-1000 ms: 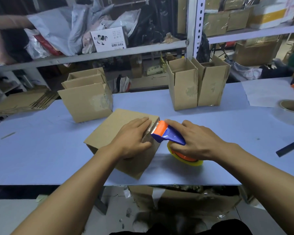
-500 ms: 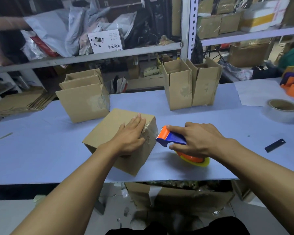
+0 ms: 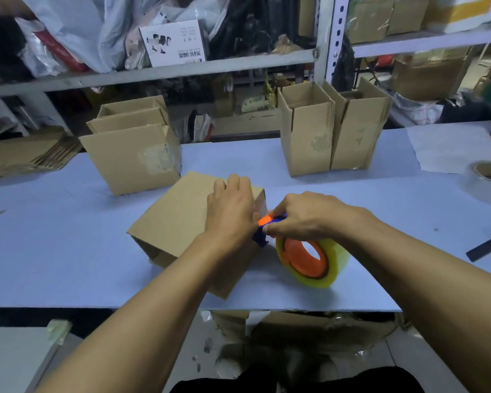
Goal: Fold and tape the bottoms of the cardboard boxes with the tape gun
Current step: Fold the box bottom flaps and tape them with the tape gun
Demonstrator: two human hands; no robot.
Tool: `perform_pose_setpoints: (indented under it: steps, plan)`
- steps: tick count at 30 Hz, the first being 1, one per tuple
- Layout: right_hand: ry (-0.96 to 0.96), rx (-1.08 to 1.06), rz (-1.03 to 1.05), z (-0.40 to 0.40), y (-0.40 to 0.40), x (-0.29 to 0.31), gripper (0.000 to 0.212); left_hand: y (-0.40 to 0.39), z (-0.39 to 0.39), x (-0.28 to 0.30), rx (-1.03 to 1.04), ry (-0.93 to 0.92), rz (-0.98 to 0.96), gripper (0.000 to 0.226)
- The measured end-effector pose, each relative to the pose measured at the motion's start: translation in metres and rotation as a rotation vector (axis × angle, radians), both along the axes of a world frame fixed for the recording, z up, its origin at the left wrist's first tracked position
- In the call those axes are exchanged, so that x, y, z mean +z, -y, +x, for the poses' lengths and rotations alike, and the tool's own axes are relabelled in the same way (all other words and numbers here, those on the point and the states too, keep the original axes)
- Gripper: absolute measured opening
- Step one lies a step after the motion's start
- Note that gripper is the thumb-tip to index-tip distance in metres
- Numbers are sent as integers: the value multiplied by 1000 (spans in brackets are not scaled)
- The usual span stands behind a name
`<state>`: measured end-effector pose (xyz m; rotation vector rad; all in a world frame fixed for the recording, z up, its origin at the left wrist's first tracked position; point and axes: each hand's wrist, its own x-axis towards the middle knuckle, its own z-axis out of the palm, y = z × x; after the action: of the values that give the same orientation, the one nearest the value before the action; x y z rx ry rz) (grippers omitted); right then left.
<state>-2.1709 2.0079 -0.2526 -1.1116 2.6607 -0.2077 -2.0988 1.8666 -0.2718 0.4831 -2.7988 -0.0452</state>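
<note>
A pale blue worktop [image 3: 68,251] fills the middle, and behind it stands a grey metal shelving rack [image 3: 328,38] — its shelf crowded with plastic bags [image 3: 77,29] and a white printed carton [image 3: 176,42] — while below the worktop's near edge lies a littered grey floor [image 3: 12,358].

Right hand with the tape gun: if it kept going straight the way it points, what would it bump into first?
Most likely the left hand on the box; the right hand points the tape gun leftward at it.
</note>
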Motion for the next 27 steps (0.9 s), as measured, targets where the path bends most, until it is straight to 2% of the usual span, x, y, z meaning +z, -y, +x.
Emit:
perform_pose_setpoints:
  steps: [3, 10, 13, 15, 16, 17, 18, 21, 22, 24, 25, 27]
  plan:
    - [75, -18, 15, -3, -6, 2, 39, 2, 0, -3, 34, -4, -56, 42]
    - [-86, 31, 34, 3, -32, 0, 46, -4, -4, -8, 111, 74, -142, 47]
    - [-119, -5, -103, 4, -52, 1, 48, -4, -3, -5, 99, 148, -121, 71]
    - [-151, -45, -268, 5, -65, -3, 54, 0, 0, 6, 33, 231, 35, 101]
    - [-167, -57, -367, 6, -70, -6, 58, 4, 4, 17, -4, 273, 178, 109]
    - [-179, -64, -467, 8, -74, -10, 61, 7, 7, 29, -33, 273, 343, 107]
    - [-188, -64, -562, 10, -77, -13, 65, 12, 10, 40, -51, 208, 516, 96]
    - [-225, -19, -756, 19, -77, -16, 69, 16, 22, 65, 4, -165, 912, 38]
    - [-242, -3, -791, 23, -74, -15, 69, 12, 26, 71, 25, -180, 1047, 26]
    - [-263, 29, -837, 29, -67, -11, 69, 4, 33, 76, -4, -50, 1276, 32]
    - [-269, 44, -849, 31, -63, -8, 69, 1, 37, 77, -34, -1, 1320, 33]
    - [-282, 72, -846, 35, -59, -3, 69, -1, 43, 78, -87, -24, 1349, 23]
